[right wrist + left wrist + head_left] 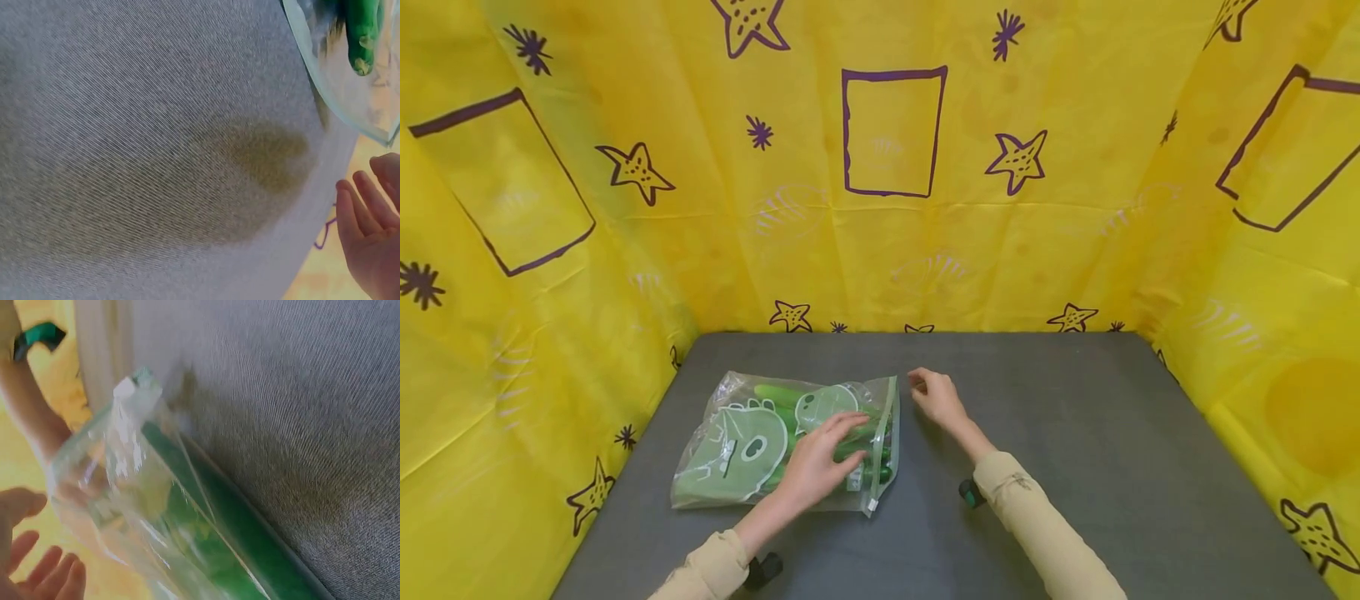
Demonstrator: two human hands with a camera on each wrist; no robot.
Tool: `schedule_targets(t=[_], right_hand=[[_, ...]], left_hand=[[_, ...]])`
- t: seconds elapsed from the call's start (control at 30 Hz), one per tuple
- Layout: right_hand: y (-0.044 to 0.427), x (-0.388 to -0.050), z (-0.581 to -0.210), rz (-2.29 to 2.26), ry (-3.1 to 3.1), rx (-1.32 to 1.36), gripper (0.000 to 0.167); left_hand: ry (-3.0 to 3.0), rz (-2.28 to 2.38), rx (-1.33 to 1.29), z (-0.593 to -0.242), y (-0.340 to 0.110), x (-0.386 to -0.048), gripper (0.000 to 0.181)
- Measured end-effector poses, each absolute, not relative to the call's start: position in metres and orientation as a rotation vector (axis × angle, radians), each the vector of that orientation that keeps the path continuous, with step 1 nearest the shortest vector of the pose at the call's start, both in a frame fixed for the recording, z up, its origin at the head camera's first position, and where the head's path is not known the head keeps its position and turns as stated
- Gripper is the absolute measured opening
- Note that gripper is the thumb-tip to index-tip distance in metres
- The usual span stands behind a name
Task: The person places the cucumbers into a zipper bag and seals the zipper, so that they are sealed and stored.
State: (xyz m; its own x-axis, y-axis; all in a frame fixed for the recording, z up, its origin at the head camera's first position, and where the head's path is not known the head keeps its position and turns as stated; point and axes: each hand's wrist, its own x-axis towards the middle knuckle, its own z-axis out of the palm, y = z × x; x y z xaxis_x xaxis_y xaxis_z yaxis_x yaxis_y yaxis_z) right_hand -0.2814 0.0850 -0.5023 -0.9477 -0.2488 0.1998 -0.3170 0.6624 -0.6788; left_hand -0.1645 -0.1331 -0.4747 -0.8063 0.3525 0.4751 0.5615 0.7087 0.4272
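Note:
A clear zip bag [700, 479] with green cartoon prints lies on the table, its slider end to the right. Inside are long green vegetables that look like cucumbers [361, 37]; the prints partly hide them. Above the bag's right half is my left hand [820, 458], fingers apart and lightly bent, gripping nothing. In the left wrist view its fingers [55, 575] stand beside the plastic. Just beyond the bag's upper right corner hovers my right hand [938, 398], its fingers loosely bent and holding nothing. The right wrist view shows that hand close to the bag's edge.
A dark grey table [1075, 433] spreads out to the right of the bag. Yellow cloth walls [895, 242] with purple drawings enclose it at the back and both sides. Dark straps [972, 493] sit at both wrists.

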Motion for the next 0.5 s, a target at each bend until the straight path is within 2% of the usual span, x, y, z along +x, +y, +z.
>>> schedule_targets(t=[0.13, 0.2, 0.33, 0.5], right_hand=[[0.083, -0.288, -0.500, 1.058, -2.783, 0.521, 0.035], [0.082, -0.291, -0.498, 0.968, -2.797, 0.569, 0.038], [0.079, -0.292, -0.495, 0.742, -2.850, 0.722, 0.043], [0.075, -0.289, -0.495, 0.644, -2.851, 0.885, 0.043]], left_hand=[[-2.432, -0.673, -0.817, -0.474, -0.126, -0.152, 0.022], [-2.393, -0.559, -0.934, -0.477, -0.122, -0.146, 0.018], [-2.406, -0.301, -1.123, -0.488, -0.116, -0.136, 0.030], [-2.425, 0.002, -1.221, -0.502, -0.114, -0.132, 0.050]])
